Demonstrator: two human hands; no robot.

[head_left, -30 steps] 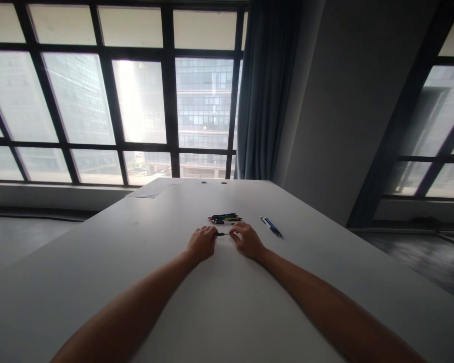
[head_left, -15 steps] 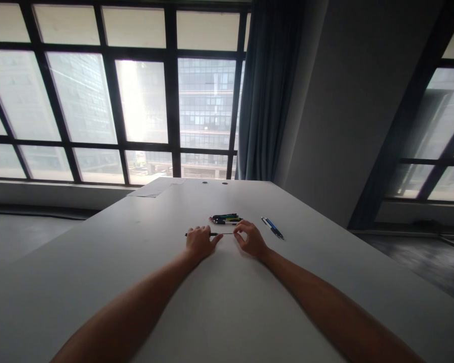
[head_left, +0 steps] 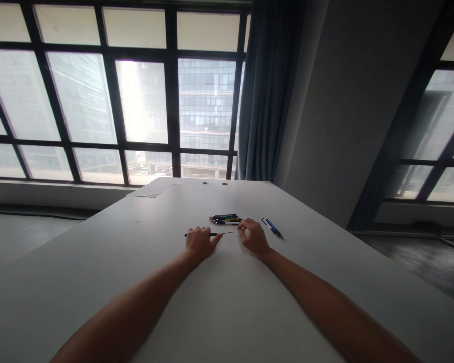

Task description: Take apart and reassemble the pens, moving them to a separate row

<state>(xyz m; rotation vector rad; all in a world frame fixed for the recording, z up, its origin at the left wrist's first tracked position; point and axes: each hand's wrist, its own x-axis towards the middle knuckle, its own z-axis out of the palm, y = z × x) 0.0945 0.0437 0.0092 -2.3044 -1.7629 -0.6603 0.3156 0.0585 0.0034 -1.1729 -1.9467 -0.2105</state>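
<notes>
My left hand (head_left: 199,241) is closed around a dark pen body (head_left: 213,234) lying level above the white table. Out of its right end sticks a thin refill (head_left: 228,233), pointing at my other hand. Close to the refill's tip, thumb and forefinger of my right hand (head_left: 254,237) are pinched together. Something tiny and pale seems to be at those fingertips, too small to name. Just beyond both hands lies a pile of pens (head_left: 225,220), dark, green and white. To the right of my right hand two pens (head_left: 272,228), blue and white with dark parts, lie side by side.
The long white table (head_left: 227,312) runs away toward the windows. Sheets of paper (head_left: 151,189) lie at its far left edge, and two round dark spots, one a grommet (head_left: 224,183), mark the far end. A blue curtain (head_left: 262,101) hangs behind.
My right hand has drawn slightly right and up, leaving a small gap between its fingertips and the refill's tip. My left hand stays in place with the pen body.
</notes>
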